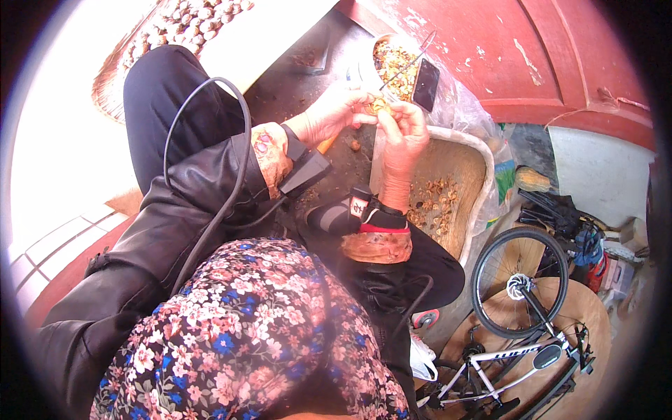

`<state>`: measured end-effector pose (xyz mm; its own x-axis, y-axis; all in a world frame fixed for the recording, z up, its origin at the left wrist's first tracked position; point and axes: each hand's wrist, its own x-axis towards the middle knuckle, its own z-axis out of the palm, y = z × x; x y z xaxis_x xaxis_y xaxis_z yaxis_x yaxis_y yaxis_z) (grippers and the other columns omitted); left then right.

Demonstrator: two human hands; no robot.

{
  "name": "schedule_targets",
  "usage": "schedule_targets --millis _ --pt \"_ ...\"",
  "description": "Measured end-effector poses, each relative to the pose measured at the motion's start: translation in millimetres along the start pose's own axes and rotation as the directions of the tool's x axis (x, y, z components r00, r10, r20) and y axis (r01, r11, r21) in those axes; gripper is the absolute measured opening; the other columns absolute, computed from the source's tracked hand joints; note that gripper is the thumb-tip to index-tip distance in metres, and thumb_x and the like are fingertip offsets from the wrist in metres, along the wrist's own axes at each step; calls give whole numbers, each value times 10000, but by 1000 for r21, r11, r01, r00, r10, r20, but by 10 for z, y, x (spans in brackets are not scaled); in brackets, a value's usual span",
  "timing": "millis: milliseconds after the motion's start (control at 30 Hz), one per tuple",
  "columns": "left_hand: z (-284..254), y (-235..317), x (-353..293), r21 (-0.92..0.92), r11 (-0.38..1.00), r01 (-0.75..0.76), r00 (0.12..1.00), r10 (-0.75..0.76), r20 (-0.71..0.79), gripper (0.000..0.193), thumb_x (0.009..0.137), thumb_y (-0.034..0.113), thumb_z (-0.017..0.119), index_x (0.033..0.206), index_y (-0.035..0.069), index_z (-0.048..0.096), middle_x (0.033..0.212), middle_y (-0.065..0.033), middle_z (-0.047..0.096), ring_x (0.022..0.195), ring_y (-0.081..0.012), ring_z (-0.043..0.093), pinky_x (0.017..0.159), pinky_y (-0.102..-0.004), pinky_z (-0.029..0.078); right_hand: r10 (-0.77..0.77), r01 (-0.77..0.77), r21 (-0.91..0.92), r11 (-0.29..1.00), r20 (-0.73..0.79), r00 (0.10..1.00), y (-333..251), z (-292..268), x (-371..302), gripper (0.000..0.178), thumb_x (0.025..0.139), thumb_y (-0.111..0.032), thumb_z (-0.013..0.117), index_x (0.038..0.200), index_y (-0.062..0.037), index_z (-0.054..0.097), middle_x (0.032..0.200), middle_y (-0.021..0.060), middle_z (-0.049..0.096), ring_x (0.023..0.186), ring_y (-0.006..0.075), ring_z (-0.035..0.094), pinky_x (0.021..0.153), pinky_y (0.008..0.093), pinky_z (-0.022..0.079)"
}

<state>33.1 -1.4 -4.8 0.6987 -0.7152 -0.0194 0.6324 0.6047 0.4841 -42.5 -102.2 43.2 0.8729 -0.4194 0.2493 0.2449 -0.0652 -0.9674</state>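
Nut piece (379,106) (yellowish, craggy) sat pinched between the fingers of the left hand (334,113) and right hand (406,133). Step looked like picking it apart; next move called for light, steady pressure (likely brittle). Beyond: curled brown fragments (435,203) in a rounded, shallow tray (456,157), crumbly mixed bits (390,56) in a bowl (367,64).

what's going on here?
A person's left hand and right hand pinch a yellowish-brown nut piece between their fingers. Just beyond are more nut pieces in a container, with a phone beside them. Brown shell-like fragments lie in the tan tray at right.
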Motion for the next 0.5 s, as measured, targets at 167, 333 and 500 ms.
schedule_targets --millis 167,333,500 --pt "30 32 -24 -83 997 7 998 -2 64 219 843 73 532 1023 -52 532 990 -125 581 910 -215 591 787 -336 523 101 -90 304 948 -21 995 -40 -112 9 153 741 79 538 872 0 538 768 66 572 674 150 564 653 277 475" --pt "44 39 -21 -85 996 31 993 -21 114 223 838 68 536 1020 -59 529 990 -125 580 914 -219 589 785 -333 523 153 -147 411 900 19 988 -25 -214 18 146 740 62 519 875 13 546 760 91 578 636 183 571 641 307 484" --pt "53 29 -33 -73 997 33 997 -28 70 207 844 52 533 1025 -48 531 988 -121 583 917 -211 588 787 -319 519 204 -200 276 940 14 979 -17 -213 27 129 749 51 542 868 7 558 771 79 585 629 162 570 612 273 479"
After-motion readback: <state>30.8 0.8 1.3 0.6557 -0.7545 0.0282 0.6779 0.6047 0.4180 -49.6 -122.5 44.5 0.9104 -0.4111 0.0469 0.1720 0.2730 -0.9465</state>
